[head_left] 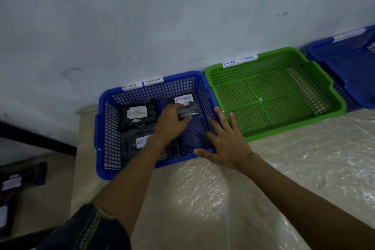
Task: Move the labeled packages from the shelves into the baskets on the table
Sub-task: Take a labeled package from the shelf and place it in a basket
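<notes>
Glossy plastic sheeting (284, 178); perforated plastic baskets (274, 95).

So the blue basket (97, 138) sits at the table's (263, 178) far left corner, right against the wall (162, 16). The left grip (172, 124) is down inside it, fingers curled on the near edge of a black RETURN package (186, 105) by the basket's far right corner. The right grip (225, 144) lies flat with fingers spread over the basket's near right rim. Two more black packages are in there: the second package (138, 115) along the far side and the third package (138, 144) closer in, both tagged RETURN. The green basket (294, 126) is just beside it along the far edge, then another blue one (345, 61).
</notes>
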